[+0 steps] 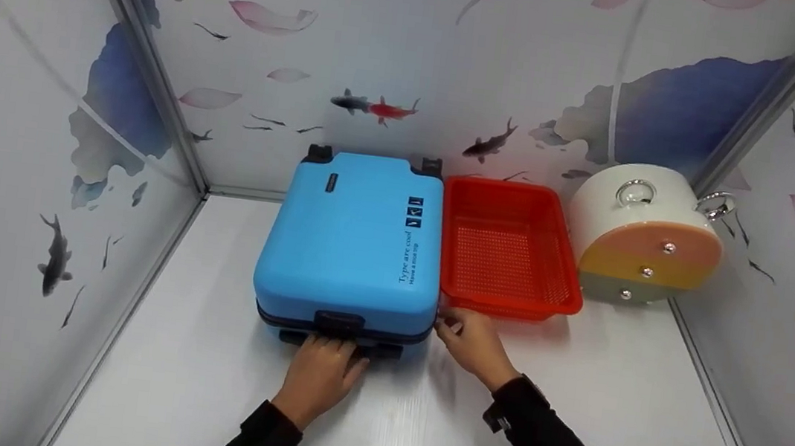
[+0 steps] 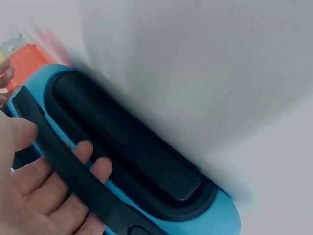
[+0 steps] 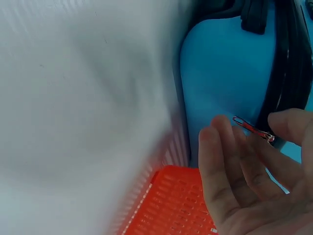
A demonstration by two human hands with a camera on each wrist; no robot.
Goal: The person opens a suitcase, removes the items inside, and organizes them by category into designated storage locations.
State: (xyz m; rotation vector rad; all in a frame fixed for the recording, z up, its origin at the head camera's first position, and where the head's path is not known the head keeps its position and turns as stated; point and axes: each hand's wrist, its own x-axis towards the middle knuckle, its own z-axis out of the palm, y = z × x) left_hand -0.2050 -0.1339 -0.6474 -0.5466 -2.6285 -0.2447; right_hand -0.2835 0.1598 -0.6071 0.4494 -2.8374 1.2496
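A light-blue hard-shell suitcase lies flat on the white table, wheels towards the back wall and handle side towards me. My left hand is at its near side. In the left wrist view, the fingers curl round the black carry handle, thumb on the other side of it. At the suitcase's right near corner is my right hand. Its thumb and index finger pinch at a small metal zipper pull by the black zipper seam, while the other fingers extend past it in the right wrist view.
A red plastic basket stands right beside the suitcase, close behind my right hand. Further right is a white rounded box with orange, yellow and green drawers and ring handles. Printed panels wall in the table at the back and both sides.
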